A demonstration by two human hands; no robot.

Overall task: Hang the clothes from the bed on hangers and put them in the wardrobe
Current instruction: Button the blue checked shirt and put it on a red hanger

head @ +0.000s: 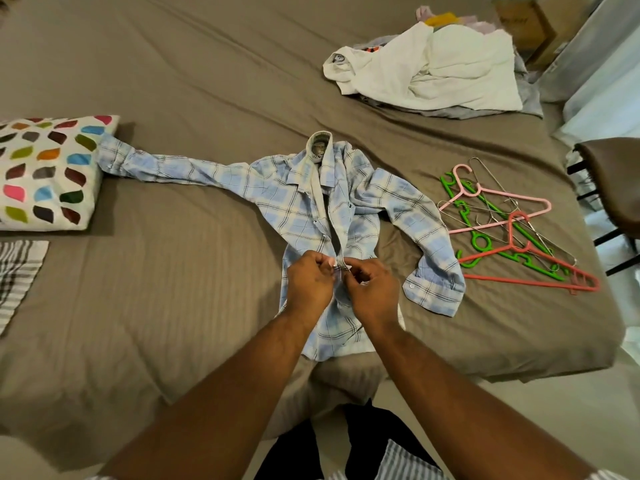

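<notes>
A light blue plaid shirt [277, 199] lies face up on the brown bed [207, 81], collar away from me, one sleeve stretched left to the pillow, the other folded at the right. My left hand [310, 284] and my right hand [372, 289] meet at the shirt's front placket, each pinching an edge of it near a button. Several hangers [512, 225], pink, green, red and wire, lie in a loose heap to the right of the shirt. A pile of white and grey clothes [440, 69] sits at the far right of the bed.
A pillow [48, 171] with coloured leaf shapes lies at the left, a striped cloth [19, 271] below it. A dark chair [613, 188] stands beyond the bed's right edge, and a cardboard box [523, 22] sits at the top right.
</notes>
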